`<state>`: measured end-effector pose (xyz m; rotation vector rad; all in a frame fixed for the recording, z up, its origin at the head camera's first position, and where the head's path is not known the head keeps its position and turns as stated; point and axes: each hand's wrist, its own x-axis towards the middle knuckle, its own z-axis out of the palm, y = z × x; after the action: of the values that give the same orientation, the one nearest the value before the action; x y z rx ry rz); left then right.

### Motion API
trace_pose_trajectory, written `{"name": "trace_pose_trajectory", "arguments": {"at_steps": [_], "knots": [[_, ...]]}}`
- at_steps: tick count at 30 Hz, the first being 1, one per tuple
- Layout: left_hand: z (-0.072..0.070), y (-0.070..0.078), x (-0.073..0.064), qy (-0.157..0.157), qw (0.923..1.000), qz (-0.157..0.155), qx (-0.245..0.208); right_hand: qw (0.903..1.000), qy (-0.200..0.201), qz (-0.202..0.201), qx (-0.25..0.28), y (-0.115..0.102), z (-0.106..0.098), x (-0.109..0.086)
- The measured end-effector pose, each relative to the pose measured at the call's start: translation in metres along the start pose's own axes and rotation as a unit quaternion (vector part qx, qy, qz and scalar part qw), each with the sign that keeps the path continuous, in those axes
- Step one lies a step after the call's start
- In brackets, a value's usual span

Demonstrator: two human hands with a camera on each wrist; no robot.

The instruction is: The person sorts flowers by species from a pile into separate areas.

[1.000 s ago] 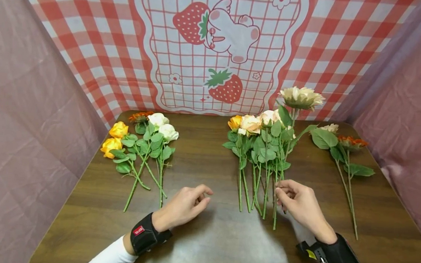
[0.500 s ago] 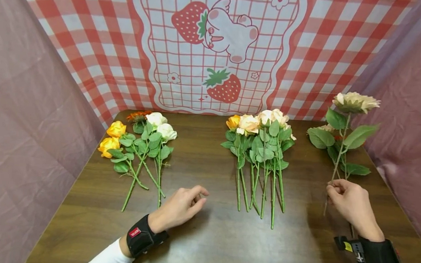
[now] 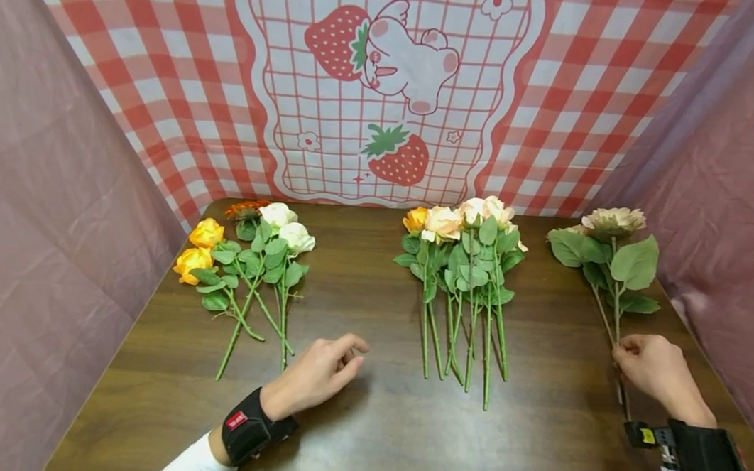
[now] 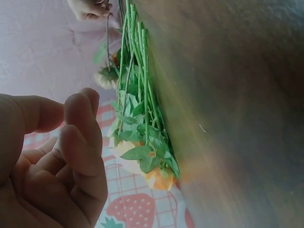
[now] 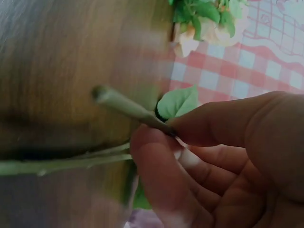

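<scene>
At the table's right side my right hand (image 3: 654, 367) pinches the stem of a large cream flower (image 3: 614, 222) between thumb and fingertips. In the right wrist view the cut end of that stem (image 5: 121, 105) sticks out past the fingers. Its bloom and broad leaves cover most of the other flowers lying there, whose lower stems (image 5: 61, 165) show beneath the hand. My left hand (image 3: 315, 374) hovers over the table's middle, fingers loosely curled and holding nothing; the left wrist view shows thumb and index finger close together.
A bunch of peach roses (image 3: 443, 223) with an orange rose (image 3: 415, 220) lies right of centre. To the left lie yellow-orange roses (image 3: 193, 263), white roses (image 3: 296, 238) and a rust-orange flower (image 3: 246, 208). A checked cloth (image 3: 576, 96) hangs behind the wooden table (image 3: 366, 434).
My right hand has carried the cream flower from beside the peach roses to the right and lowered it over the flowers there. The left hand has stayed nearly still.
</scene>
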<state>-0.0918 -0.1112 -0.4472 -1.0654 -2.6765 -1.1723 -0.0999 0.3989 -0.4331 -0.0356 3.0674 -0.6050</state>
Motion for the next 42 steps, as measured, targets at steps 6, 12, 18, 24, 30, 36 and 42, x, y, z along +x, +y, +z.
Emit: {"name": "trace_pose_trajectory", "arguments": {"at_steps": [6, 12, 18, 24, 30, 36, 42], "knots": [[0.0, -0.001, -0.001, 0.003, 1.0, -0.001, 0.006, 0.9995, -0.029, 0.006, -0.014, 0.01, 0.001, 0.002], [-0.001, -0.002, -0.002, 0.001, 0.9998, -0.002, 0.017, 0.997, -0.065, 0.04, -0.011, 0.012, 0.004, 0.004], [-0.002, -0.002, -0.003, -0.011, 0.9996, -0.008, 0.024, 0.9953, -0.071, 0.064, -0.012, 0.012, 0.007, 0.004], [-0.005, -0.002, -0.005, -0.007, 0.9992, -0.015, 0.037, 0.9937, -0.052, 0.099, -0.012, 0.014, 0.009, 0.001], [-0.018, -0.009, -0.008, 0.025, 0.9939, -0.07, 0.082, 0.9898, -0.031, 0.139, -0.001, 0.014, 0.01, -0.003], [-0.04, -0.029, -0.016, 0.08, 0.9621, -0.186, 0.182, 0.9928, 0.028, 0.116, 0.015, 0.001, 0.014, -0.009], [-0.054, -0.05, -0.025, 0.049, 0.931, -0.269, 0.242, 0.9952, 0.074, 0.055, 0.031, -0.027, 0.017, -0.01]]}}
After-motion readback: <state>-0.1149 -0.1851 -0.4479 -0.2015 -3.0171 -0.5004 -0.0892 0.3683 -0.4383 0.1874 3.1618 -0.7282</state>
